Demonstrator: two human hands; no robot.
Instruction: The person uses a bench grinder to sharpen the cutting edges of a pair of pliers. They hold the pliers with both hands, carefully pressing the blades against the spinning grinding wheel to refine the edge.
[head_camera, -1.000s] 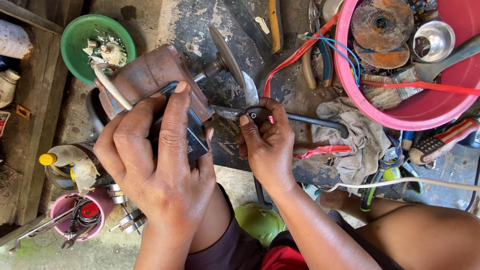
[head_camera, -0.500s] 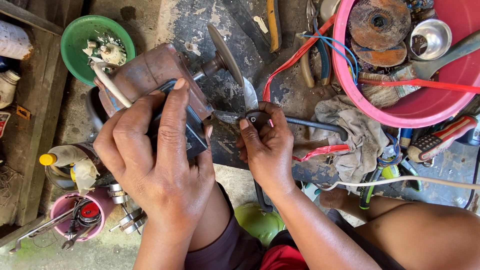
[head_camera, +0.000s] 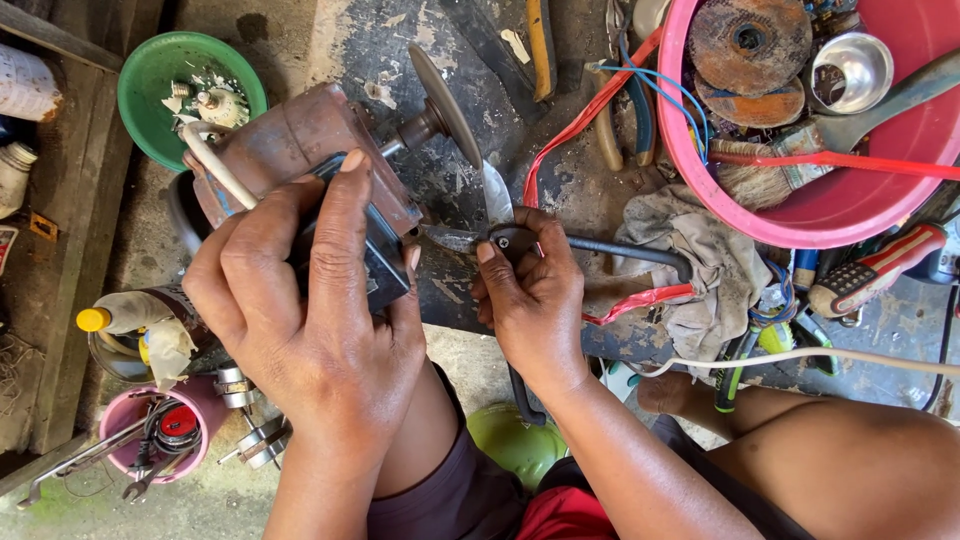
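Against the grinding disc (head_camera: 446, 104) — open scissors (head_camera: 497, 215), blades dull grey, handles black.

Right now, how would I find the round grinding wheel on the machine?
Start at the green bowl in the top left. Just right of it is a rusty brown motor, which the left hand steadies. The thin grey grinding disc sits on its shaft, seen edge-on, beside the scissor blades that the right hand holds.
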